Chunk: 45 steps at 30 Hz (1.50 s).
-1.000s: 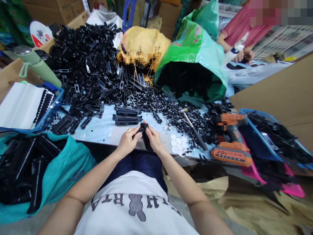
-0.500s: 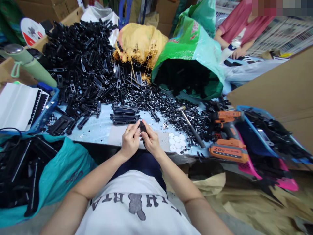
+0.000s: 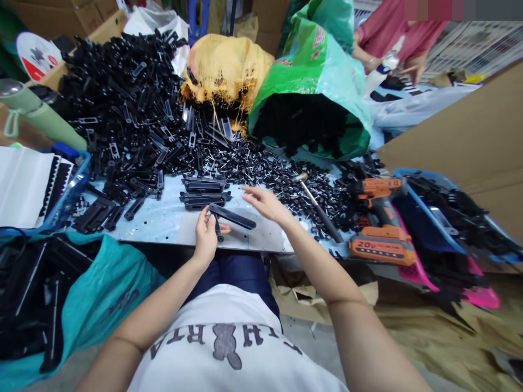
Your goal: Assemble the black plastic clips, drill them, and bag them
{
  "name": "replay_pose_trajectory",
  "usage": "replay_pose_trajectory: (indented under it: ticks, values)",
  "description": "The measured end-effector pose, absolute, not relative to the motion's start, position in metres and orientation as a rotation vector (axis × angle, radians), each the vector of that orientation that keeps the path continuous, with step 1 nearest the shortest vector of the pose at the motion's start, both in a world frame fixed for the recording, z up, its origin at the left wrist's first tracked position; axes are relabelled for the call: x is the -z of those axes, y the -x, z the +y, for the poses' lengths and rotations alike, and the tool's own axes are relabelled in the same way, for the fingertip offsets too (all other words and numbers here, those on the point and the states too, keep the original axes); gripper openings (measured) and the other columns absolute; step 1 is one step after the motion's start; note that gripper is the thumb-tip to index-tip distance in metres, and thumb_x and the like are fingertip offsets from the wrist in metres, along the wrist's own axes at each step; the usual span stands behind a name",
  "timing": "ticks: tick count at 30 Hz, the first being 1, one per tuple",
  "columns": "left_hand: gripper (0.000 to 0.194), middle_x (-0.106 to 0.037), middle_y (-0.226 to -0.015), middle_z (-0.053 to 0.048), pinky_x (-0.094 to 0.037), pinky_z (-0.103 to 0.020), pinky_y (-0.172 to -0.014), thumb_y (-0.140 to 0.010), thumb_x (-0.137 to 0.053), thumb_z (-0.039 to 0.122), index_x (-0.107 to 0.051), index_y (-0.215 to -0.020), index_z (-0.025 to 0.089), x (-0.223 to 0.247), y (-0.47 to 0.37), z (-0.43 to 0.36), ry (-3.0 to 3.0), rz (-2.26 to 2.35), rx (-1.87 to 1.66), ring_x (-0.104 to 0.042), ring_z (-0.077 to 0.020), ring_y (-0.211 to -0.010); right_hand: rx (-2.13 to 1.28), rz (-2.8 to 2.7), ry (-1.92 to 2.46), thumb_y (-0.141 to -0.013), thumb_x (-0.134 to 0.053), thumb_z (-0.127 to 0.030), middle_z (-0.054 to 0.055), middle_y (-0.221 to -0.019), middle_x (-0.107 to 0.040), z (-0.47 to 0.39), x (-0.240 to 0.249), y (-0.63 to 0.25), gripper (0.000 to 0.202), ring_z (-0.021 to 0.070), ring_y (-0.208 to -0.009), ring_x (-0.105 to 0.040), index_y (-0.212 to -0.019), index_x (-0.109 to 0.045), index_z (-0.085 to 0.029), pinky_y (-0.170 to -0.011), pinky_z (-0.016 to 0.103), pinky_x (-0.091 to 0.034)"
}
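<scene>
My left hand [image 3: 205, 235] grips one end of a black hinged plastic bracket [image 3: 235, 216] over the front of the bench. One long arm of it points right, and a shorter piece hangs down by my fingers. My right hand [image 3: 266, 206] is apart from the bracket, fingers stretched out and holding nothing. It hovers near the front of a pile of small black-headed screws or pins [image 3: 249, 169]. Just behind my left hand lie several black brackets [image 3: 205, 193], stacked side by side.
A large heap of black plastic parts [image 3: 139, 98] covers the back left. To the right lie a hammer [image 3: 321, 209] and an orange cordless drill [image 3: 382, 239]. A green sack [image 3: 281, 81] and a yellow sack [image 3: 229, 65] stand behind. A co-worker's hand [image 3: 414, 68] shows at back right.
My hands were together around a dark part; now they are apart. The bracket stays in my left hand with its long arm swung out, and my right hand has moved right, opened.
</scene>
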<state>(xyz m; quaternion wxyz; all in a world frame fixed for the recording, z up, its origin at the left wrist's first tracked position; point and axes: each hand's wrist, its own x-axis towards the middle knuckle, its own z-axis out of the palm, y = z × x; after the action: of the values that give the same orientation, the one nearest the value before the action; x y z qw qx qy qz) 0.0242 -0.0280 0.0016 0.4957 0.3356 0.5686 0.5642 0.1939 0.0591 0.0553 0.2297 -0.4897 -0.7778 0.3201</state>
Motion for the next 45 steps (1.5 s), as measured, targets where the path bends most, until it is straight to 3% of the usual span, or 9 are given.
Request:
replay_pose_trajectory:
  ticks: [4, 10, 15, 22, 34, 40, 45]
  values:
    - [0.041, -0.052, -0.099, -0.005, -0.054, -0.022, -0.054, -0.090, -0.040, 0.039, -0.035, -0.127, 0.022, -0.008, -0.016, -0.033, -0.942, 1.443, -1.368, -0.061, -0.0082, -0.062, -1.168, -2.322, 1.052, -0.081, -0.058, -0.044, 0.006, -0.116, -0.061, 0.031, -0.051, -0.178, 0.053, 0.0201, -0.101, -0.059, -0.128, -0.050, -0.022, -0.089, 0.032, -0.044]
    - [0.023, -0.055, -0.103, -0.008, -0.053, -0.026, -0.068, -0.086, -0.051, 0.030, -0.056, -0.105, 0.018, 0.008, 0.008, -0.050, -1.624, 1.653, -1.171, -0.060, -0.0138, -0.083, -0.861, -2.542, 1.119, -0.077, -0.065, -0.037, 0.009, -0.094, -0.061, 0.027, -0.007, -0.190, 0.037, 0.0204, -0.090, -0.057, -0.110, -0.065, -0.019, -0.081, 0.032, -0.044]
    - [0.021, -0.062, -0.094, -0.007, -0.049, -0.031, -0.081, -0.089, -0.046, 0.029, -0.062, -0.098, 0.017, 0.017, 0.010, -0.045, -1.984, 1.685, -1.041, -0.061, -0.0168, -0.088, -0.720, -2.547, 1.090, -0.079, -0.062, -0.042, 0.008, -0.094, -0.057, 0.026, 0.010, -0.193, 0.036, 0.0197, -0.092, -0.052, -0.108, -0.065, -0.020, -0.082, 0.031, -0.042]
    - [0.020, -0.063, -0.092, -0.009, -0.047, -0.033, -0.079, -0.088, -0.048, 0.029, -0.060, -0.098, 0.016, 0.008, 0.011, -0.031, -2.117, 1.758, -0.808, -0.060, -0.0202, -0.086, -0.665, -2.560, 1.110, -0.081, -0.059, -0.042, 0.008, -0.096, -0.056, 0.021, 0.009, -0.191, 0.034, 0.0194, -0.092, -0.050, -0.106, -0.065, -0.020, -0.081, 0.031, -0.041]
    - [0.013, -0.061, -0.090, -0.008, -0.047, -0.032, -0.076, -0.085, -0.052, 0.023, -0.060, -0.091, 0.016, -0.003, 0.009, -0.026, -2.069, 1.774, -0.744, -0.059, -0.0191, -0.081, -0.594, -2.550, 1.167, -0.082, -0.059, -0.039, 0.007, -0.095, -0.057, 0.019, 0.012, -0.188, 0.028, 0.0191, -0.091, -0.049, -0.102, -0.066, -0.020, -0.080, 0.030, -0.040]
    - [0.014, -0.056, -0.070, 0.000, -0.045, -0.026, -0.062, -0.067, -0.069, 0.021, -0.057, -0.069, 0.015, 0.001, 0.014, -0.003, -1.642, 1.764, -0.665, -0.054, -0.0131, -0.063, -0.574, -2.530, 1.192, -0.081, -0.058, -0.044, 0.007, -0.094, -0.057, 0.018, 0.013, -0.187, 0.031, 0.0192, -0.089, -0.049, -0.101, -0.066, -0.020, -0.079, 0.031, -0.040]
    - [0.017, -0.053, -0.068, 0.000, -0.043, -0.025, -0.060, -0.068, -0.069, 0.026, -0.056, -0.062, 0.016, -0.001, 0.015, -0.005, -1.644, 1.755, -0.666, -0.050, -0.0118, -0.059, -0.564, -2.508, 1.227, -0.079, -0.058, -0.050, 0.008, -0.096, -0.057, 0.017, 0.013, -0.186, 0.039, 0.0196, -0.091, -0.049, -0.102, -0.067, -0.020, -0.080, 0.031, -0.040]
